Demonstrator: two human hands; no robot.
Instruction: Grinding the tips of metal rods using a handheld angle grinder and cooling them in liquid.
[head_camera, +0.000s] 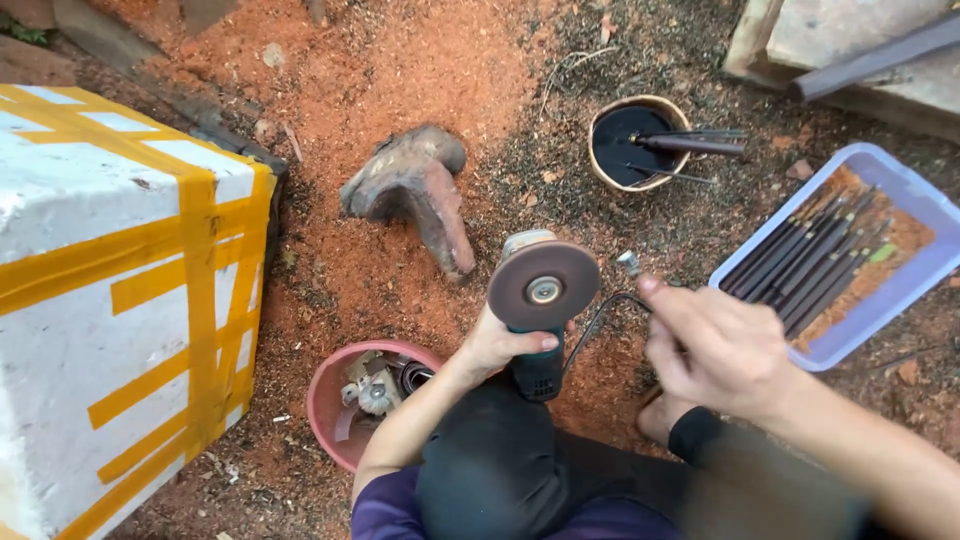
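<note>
Gripped in the left hand (495, 345) by its dark body is an angle grinder (540, 300), its round sanding disc (543, 289) turned up toward the camera. A small metal piece (628, 263) is pinched at the fingertips of the right hand (715, 345), just at 3 o'clock of the disc; its exact kind cannot be told.

As for progress, the disc is already seated on the grinder, and the fastening appears to be in hand, not finished. The carved wooden piece (415, 190) at 11 o'clock of the disc lies untouched.

Work is done outdoors on bare ground (400, 60) covered with reddish sawdust. A pink bowl (335, 400) of small parts sits at 8 o'clock, a taped white box (110, 300) at 9 o'clock. A dark bowl (640, 145) of tools is seen at 1 o'clock, and a lilac tray (900, 185) of chisels at 3 o'clock.
</note>
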